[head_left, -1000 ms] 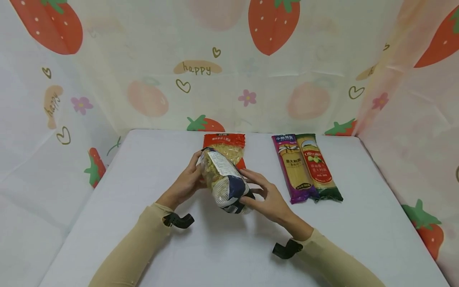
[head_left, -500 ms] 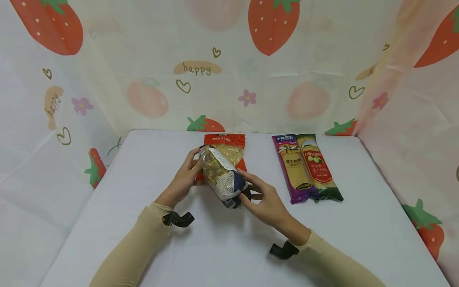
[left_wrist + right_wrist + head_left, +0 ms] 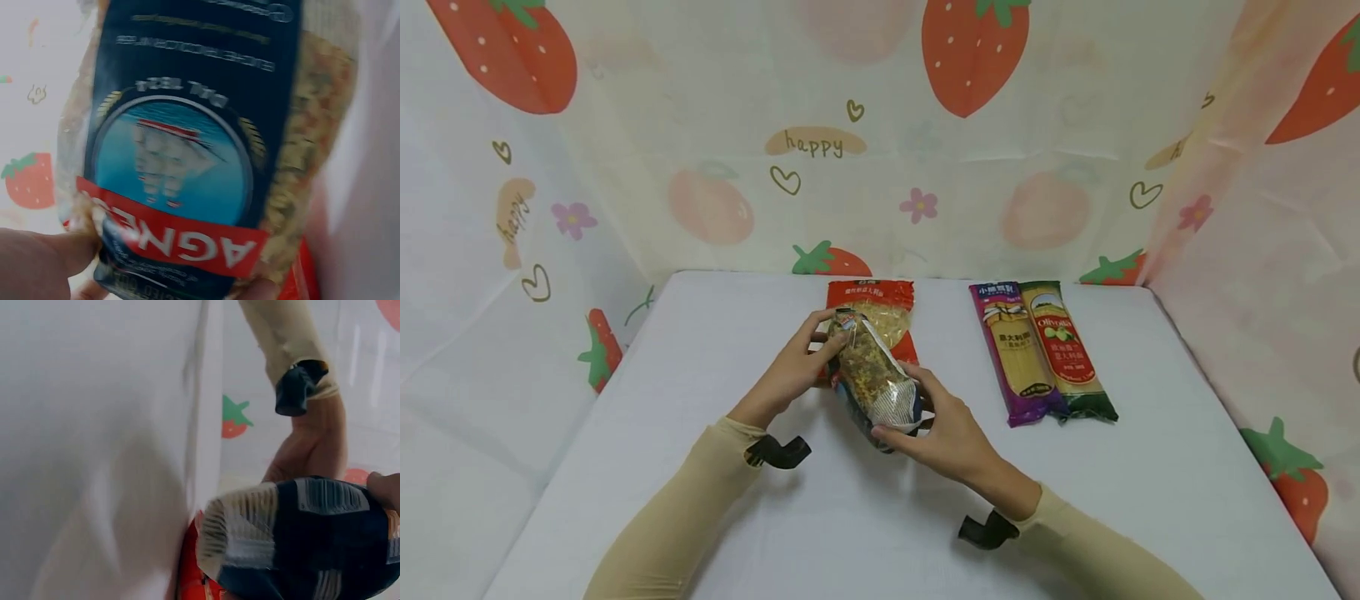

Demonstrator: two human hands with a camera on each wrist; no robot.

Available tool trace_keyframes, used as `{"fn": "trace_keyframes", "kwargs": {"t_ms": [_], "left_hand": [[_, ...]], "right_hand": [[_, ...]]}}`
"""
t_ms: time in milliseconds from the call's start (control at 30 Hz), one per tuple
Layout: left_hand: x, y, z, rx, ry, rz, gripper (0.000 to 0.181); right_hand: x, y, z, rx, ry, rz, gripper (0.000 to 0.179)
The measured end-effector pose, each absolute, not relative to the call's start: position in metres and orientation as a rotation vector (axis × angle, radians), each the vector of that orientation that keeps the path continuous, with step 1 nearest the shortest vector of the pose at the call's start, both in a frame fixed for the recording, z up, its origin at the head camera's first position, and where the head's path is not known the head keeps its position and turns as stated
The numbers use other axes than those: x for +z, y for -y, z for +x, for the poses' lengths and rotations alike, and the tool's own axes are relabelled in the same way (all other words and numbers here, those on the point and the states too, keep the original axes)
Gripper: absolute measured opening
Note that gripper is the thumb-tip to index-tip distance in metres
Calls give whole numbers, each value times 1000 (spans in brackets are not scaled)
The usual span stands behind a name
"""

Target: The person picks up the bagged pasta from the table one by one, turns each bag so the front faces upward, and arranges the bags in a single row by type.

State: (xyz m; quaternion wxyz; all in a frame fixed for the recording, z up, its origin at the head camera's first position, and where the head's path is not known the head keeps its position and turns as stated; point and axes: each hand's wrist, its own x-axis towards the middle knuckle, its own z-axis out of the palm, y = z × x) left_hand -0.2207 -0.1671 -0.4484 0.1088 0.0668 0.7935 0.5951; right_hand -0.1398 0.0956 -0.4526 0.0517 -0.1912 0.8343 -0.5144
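A dark blue and clear bag of mixed-colour pasta [image 3: 874, 371] is held tilted above the table between both hands. My left hand [image 3: 788, 372] grips its far upper end, thumb on top. My right hand [image 3: 953, 432] holds the lower, striped end, thumb at the near side. In the left wrist view the bag's front label [image 3: 181, 162] shows a ship and a red band. The right wrist view shows the barcode end [image 3: 331, 495]. Behind the bag, a red pasta packet [image 3: 883, 315] lies on the table, partly hidden.
To the right, a purple spaghetti packet [image 3: 1011, 354] and a green and red spaghetti packet [image 3: 1066, 350] lie side by side on the white table [image 3: 820, 533]. Strawberry-printed curtains [image 3: 820, 67] stand round the back and sides.
The bag has been turned in my hands. Its white label has rolled out of sight and the clear side with pasta faces up. My right thumb has shifted left along the lower end.
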Motion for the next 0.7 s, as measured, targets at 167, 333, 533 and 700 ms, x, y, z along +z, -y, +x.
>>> {"fn": "trace_keyframes", "kwargs": {"t_ms": [167, 333, 533, 700], "left_hand": [[-444, 166, -218, 1720, -2348, 218, 67], [-441, 170, -217, 1745, -2337, 229, 65], [-442, 177, -215, 1809, -2295, 232, 56], [-445, 180, -214, 1820, -2303, 235, 56]], "right_hand": [[-455, -97, -140, -1552, -2548, -582, 86], [-459, -100, -145, -1660, -2487, -576, 82], [-463, -105, -150, -1808, -2353, -494, 72], [-464, -107, -152, -1848, -2338, -432, 71]]}}
